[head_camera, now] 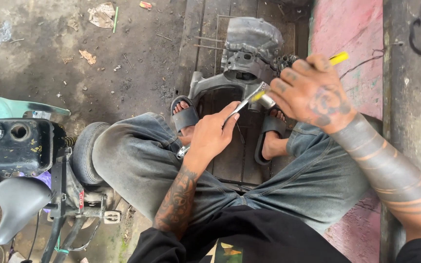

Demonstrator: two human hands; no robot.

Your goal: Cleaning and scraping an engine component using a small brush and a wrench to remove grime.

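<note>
My left hand hovers over my lap and pinches the thin metal end of a tool. My right hand is closed around the same tool's yellow handle, with a shiny metal socket-like piece under its fingers. Just beyond both hands, a grey cast-metal engine casing stands on the ground between my feet. I sit with legs in faded jeans and black slide sandals.
A small motorbike with a black fuel tank, black saddle and tyre stands at my left. Scraps of paper litter the dirty concrete floor. A pink-painted slab and a grey wall lie to the right.
</note>
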